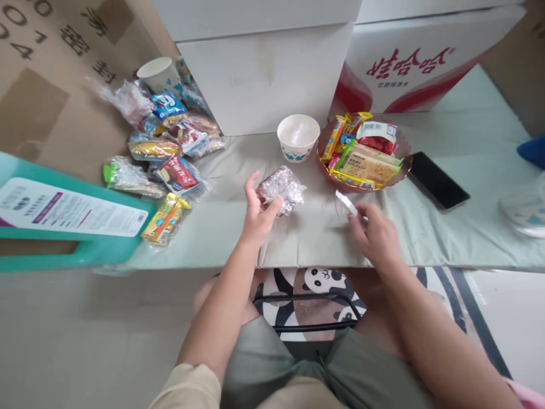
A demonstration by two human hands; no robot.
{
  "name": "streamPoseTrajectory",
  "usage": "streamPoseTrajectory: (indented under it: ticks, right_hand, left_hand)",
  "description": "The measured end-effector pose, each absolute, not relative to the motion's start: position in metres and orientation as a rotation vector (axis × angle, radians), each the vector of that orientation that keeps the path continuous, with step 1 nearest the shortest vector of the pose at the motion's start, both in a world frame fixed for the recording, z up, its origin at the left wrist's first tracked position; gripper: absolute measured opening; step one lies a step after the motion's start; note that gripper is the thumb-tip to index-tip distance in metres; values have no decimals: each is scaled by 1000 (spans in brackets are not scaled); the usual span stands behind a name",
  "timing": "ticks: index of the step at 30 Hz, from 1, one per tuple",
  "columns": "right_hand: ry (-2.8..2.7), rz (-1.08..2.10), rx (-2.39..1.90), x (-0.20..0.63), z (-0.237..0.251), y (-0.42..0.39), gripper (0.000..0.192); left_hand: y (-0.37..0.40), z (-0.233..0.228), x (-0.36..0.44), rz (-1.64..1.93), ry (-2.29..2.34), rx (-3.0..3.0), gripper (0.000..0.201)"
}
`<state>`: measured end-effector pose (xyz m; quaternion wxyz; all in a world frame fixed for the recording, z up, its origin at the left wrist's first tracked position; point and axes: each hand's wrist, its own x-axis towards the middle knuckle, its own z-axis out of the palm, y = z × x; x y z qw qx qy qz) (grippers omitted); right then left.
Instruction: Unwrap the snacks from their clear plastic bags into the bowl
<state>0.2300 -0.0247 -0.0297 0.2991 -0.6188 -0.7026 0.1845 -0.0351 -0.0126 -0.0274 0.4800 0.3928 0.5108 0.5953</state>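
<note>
My left hand [258, 213] grips a snack in a crinkled clear wrapper [283, 189] just above the pale green cloth [306, 238]. A small white torn strip of wrapper [347, 203] is pinched in the fingertips of my right hand [374, 233], to the right of the snack. Behind them stand a white paper cup [298, 137] and a brownish plate [404, 166] piled with several packaged snacks [361, 153].
A heap of wrapped snacks [164, 150] and a second paper cup [159, 74] lie at the left. A black phone [438, 180] rests right of the plate. White boxes [264, 74] and a red-printed carton [409, 68] stand behind. A teal stool [72, 218] sits at the left edge.
</note>
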Motion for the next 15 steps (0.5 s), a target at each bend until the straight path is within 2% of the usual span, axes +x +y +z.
streamPoseTrajectory:
  ticks: [3,6,9,13,15]
  right_hand:
    - [-1615,1029,-1437,202,-22,-33,19]
    - [-1442,1441,-1279,177,-20,-39,21]
    - [-1431,1518,-1258,161,-19,-40,30]
    - [-1565,1430,-1271,155,-14,-38,33]
    - [-1617,1381,-1295,155,-12,-37,34]
  left_hand:
    - [-18,-31,-37,1412,1291,1206,60]
    - [-23,-36,-35,1311,1299,1318,64]
    - [-25,-40,-30,1254,1338,1377,66]
    - [-27,-40,-26,1206,1327,1450,59]
    - [-27,-38,-24,1235,1292,1397,67]
